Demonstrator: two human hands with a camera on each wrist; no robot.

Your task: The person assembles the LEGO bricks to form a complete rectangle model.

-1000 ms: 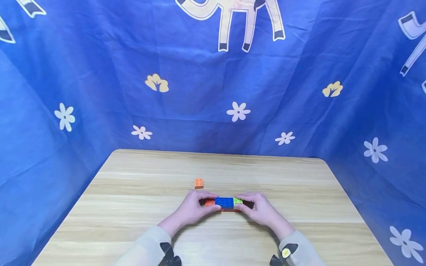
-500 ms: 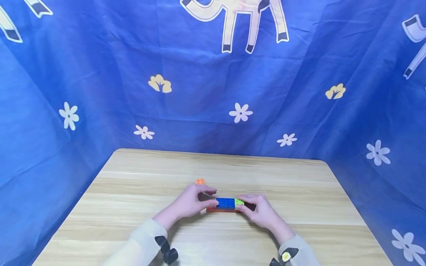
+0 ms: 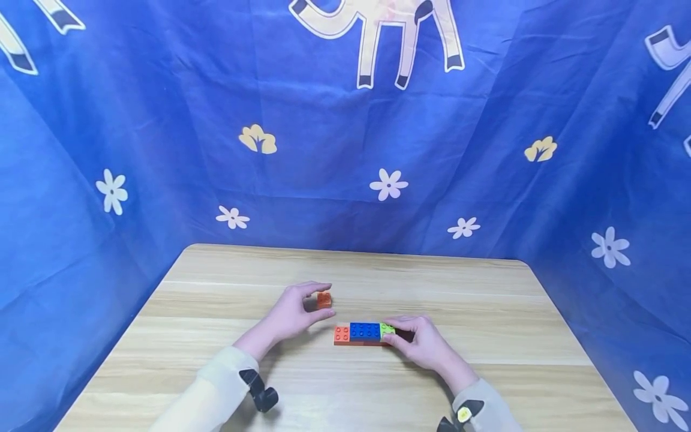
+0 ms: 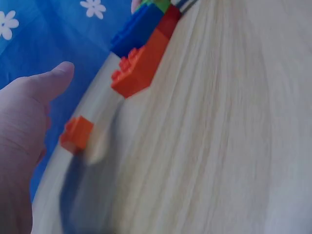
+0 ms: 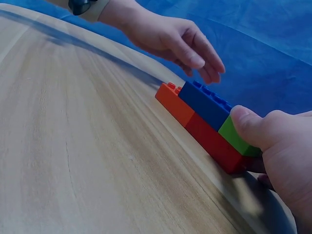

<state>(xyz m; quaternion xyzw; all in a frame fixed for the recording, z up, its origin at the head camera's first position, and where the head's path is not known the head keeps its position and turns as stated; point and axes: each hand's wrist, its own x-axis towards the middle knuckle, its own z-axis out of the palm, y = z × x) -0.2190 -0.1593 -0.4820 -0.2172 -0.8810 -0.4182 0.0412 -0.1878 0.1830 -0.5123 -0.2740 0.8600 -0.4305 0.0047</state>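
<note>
A small orange brick lies on the table between the parted thumb and fingers of the left hand, with gaps on both sides. Nearer the front is a built row: a blue brick and a green brick sit on an orange brick and a red brick. The orange brick's left studs are bare. The right hand pinches the green end of the row. In the left wrist view, the left thumb is held away from the small orange brick.
The wooden table extends around the bricks. Blue cloth with white flowers and animal figures hangs behind it and at both sides. Black devices are strapped at both wrists.
The left hand has let go of the row's left end and moved back and left, around the small orange brick. The right hand keeps its pinch on the green end.
</note>
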